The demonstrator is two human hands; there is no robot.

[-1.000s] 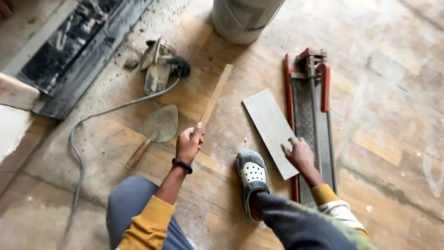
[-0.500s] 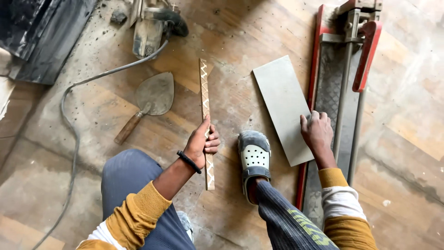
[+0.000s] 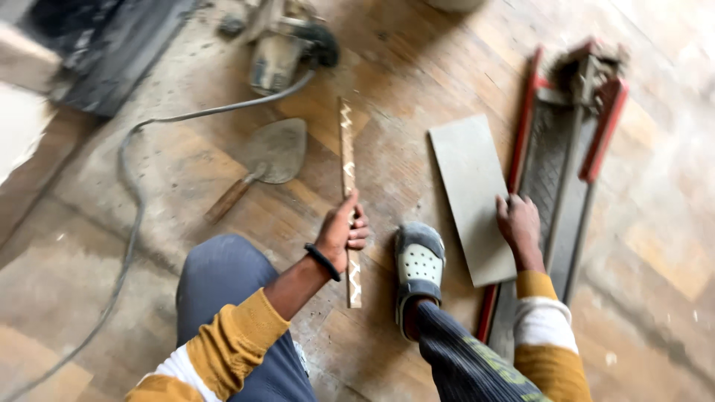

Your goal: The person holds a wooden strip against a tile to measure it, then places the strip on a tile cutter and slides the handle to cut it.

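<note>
Our left hand [image 3: 341,232] grips the wooden ruler [image 3: 348,195] pointing toward twelve o'clock; our right hand [image 3: 519,224] rests flat on the grey tile [image 3: 471,187], at three o'clock.

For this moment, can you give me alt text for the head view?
Left hand grips a long wooden ruler lying on the floor; right hand rests on a grey tile beside a red tile cutter. A trowel lies nearby.
</note>
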